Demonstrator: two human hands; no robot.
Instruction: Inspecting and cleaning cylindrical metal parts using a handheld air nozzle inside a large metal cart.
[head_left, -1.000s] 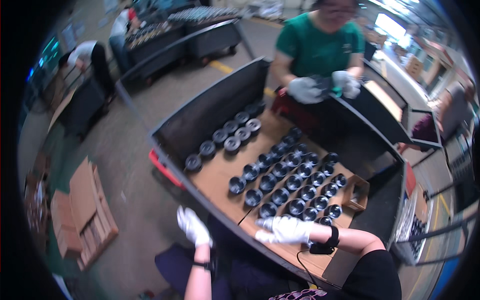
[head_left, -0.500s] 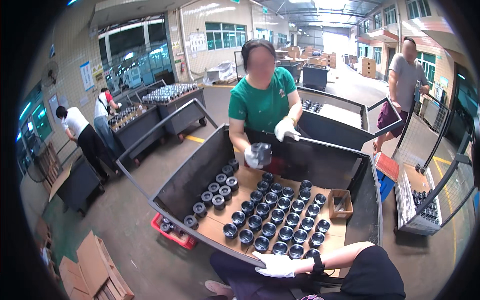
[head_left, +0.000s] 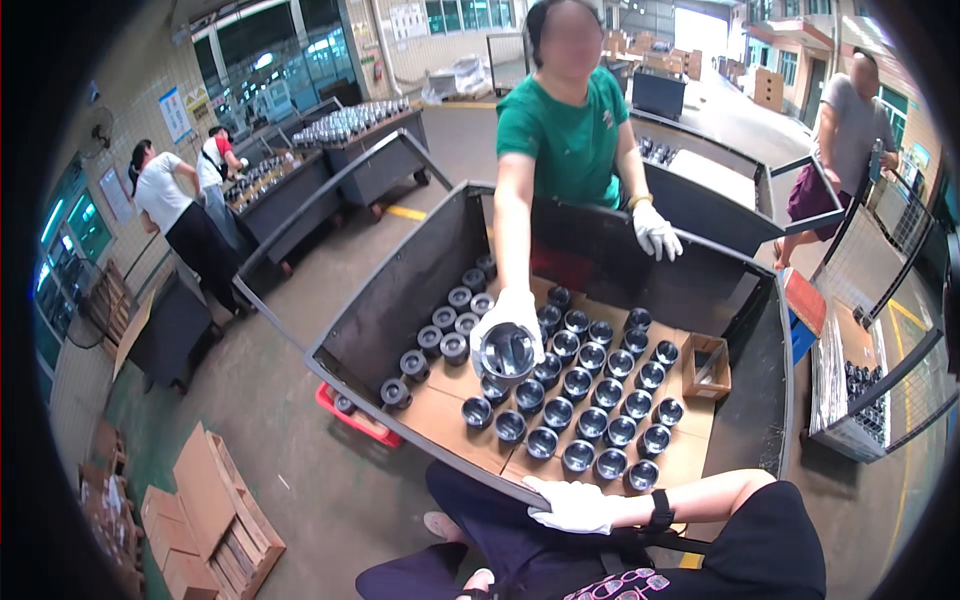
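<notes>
My right hand [head_left: 575,505], in a white glove, is closed over the near rim of a dark metal cart [head_left: 425,440]. I do not see my left hand. Rows of dark, shiny pistons [head_left: 577,383] stand on cardboard sheeting [head_left: 440,415] inside the cart. Along its left side more pistons [head_left: 454,348] are turned the other way up, with ringed faces showing. Across the cart, a co-worker in a green shirt [head_left: 560,140] stretches a white-gloved hand [head_left: 515,310] over the rows, gripping one piston [head_left: 507,352] with its hollow side toward me. The co-worker's other hand [head_left: 655,232] is empty.
A small open cardboard box [head_left: 707,368] stands in the cart's right corner. A red crate [head_left: 360,418] sits beside the cart at left. Flattened cardboard on a pallet [head_left: 215,500] lies lower left. Other carts and people stand farther back; a mesh trolley [head_left: 850,390] is at right.
The co-worker's arm has reached forward over the cart, bringing the piston nearer to me. The co-worker's other hand has moved right and lower. My right hand stays on the rim while the view shifts.
</notes>
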